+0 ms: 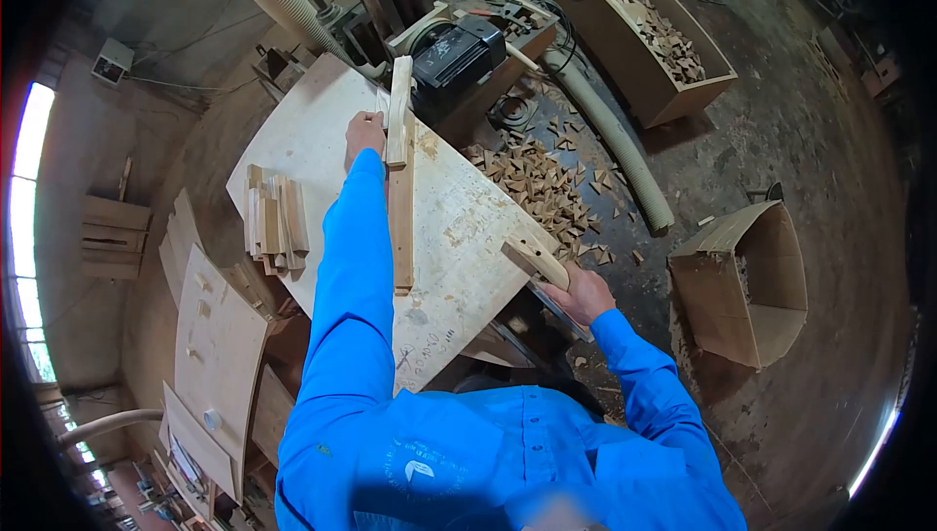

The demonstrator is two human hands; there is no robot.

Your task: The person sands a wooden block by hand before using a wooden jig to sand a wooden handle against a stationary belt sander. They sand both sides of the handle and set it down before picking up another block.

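Head view, materials: your surface (459,238) is pale, scuffed plywood with a curved edge; a long straight wooden strip (401,224) lies along it.
Left hand: your left hand (364,133) is stretched far forward on a straight blue-sleeved arm, fingers closed around a light, narrow wooden piece (398,111) standing upright at the strip's far end.
Right hand: your right hand (581,295) sits at the near edge of the surface, gripping a short curved wood block (535,260).
Nearby: a stack of small wood slats (276,224) lies left of your arm; triangular offcuts (542,189) litter the floor.
Hard to see: the black machine (457,55) behind the upright piece is partly hidden.
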